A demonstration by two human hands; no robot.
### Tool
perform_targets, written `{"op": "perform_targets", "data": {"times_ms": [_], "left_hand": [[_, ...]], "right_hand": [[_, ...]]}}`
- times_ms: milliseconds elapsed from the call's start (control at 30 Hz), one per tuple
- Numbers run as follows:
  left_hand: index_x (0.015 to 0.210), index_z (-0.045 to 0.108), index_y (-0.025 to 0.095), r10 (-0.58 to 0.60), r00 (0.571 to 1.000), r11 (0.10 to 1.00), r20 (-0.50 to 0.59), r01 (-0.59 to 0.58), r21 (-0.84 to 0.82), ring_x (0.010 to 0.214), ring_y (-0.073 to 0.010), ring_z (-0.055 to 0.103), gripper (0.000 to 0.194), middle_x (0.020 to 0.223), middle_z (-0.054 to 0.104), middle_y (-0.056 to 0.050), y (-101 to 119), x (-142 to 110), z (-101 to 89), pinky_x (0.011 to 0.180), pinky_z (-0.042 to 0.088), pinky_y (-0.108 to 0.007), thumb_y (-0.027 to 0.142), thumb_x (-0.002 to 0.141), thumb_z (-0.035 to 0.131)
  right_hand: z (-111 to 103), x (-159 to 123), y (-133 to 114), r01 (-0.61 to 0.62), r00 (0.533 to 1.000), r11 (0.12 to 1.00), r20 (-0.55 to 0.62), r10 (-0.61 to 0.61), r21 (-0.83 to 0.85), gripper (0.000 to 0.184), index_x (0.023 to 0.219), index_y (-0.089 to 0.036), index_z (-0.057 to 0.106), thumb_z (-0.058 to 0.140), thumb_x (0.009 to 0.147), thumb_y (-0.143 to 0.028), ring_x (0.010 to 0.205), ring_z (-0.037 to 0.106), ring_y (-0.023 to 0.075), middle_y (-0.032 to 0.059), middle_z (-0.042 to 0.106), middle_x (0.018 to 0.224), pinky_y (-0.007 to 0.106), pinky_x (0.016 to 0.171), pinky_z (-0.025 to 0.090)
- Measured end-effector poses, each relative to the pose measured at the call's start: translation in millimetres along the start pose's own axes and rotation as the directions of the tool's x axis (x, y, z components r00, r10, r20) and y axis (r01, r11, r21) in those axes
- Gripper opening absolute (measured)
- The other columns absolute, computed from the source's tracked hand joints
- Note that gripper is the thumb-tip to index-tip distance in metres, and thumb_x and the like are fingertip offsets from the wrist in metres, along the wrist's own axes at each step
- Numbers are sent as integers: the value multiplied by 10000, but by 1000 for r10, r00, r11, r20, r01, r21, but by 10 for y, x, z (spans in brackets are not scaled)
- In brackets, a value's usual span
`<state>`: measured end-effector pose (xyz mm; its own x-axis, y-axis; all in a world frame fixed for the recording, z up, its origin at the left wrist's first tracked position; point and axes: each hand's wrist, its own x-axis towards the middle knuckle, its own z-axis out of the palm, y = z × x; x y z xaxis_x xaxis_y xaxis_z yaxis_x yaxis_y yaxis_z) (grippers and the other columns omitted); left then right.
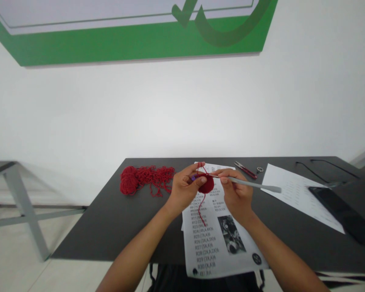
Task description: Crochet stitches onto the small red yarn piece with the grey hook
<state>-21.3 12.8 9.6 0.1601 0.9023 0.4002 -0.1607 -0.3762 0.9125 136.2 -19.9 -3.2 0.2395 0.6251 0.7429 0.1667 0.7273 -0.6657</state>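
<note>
My left hand (185, 184) pinches a small round piece of red crochet (206, 185) by its left edge, with red yarn looped over the raised forefinger. A small purple stitch marker (194, 177) shows by the fingers at that edge. My right hand (237, 192) is closed round a crochet hook (255, 184) with a grey handle, its thin metal tip at the top edge of the crochet. From the piece a red yarn tail (201, 209) hangs down over a printed pattern sheet (207, 251) with rows of text and a photo.
A red yarn ball (128, 181) with loose tangled strands (155, 176) lies to the left. Toward the back right are red-handled thread snips (246, 170) and a ring (259, 170). Another paper (295, 198), a black phone (337, 211) and eyeglasses (331, 183) lie right on the dark table (109, 227).
</note>
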Motion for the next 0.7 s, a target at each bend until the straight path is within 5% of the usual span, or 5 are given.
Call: {"op": "perform_targets", "data": {"times_ms": [267, 467, 700], "left_hand": [[1178, 740, 165, 141, 990, 967, 14, -141, 211, 746, -200, 751, 416, 906, 807, -77, -33, -21, -19, 645, 615, -270, 301, 788, 782], [1195, 728, 198, 354, 933, 825, 65, -344, 447, 736, -180, 760, 352, 930, 818, -56, -55, -53, -36, 696, 626, -270, 253, 848, 734], [1325, 646, 217, 413, 906, 773, 89, -401, 492, 784, -181, 775, 418, 986, 812, -53, -145, -91, -18, 778, 644, -307, 305, 918, 678]], "right_hand": [[-7, -9, 18, 106, 994, 992, 26, -104, -64, 82, 933, -258, 691, 626, 947, -211, 858, 736, 182, 8, 763, 902, 320, 771, 604], [8, -44, 34, 193, 980, 977, 56, -189, -87, 122, 963, -252, 695, 629, 936, -153, 935, 731, 202, 34, 761, 964, 371, 856, 611], [31, -70, 31, 322, 947, 934, 76, -313, -155, 210, 1077, -255, 684, 620, 938, -111, 1008, 724, 226, 60, 762, 1034, 438, 921, 611]]}}
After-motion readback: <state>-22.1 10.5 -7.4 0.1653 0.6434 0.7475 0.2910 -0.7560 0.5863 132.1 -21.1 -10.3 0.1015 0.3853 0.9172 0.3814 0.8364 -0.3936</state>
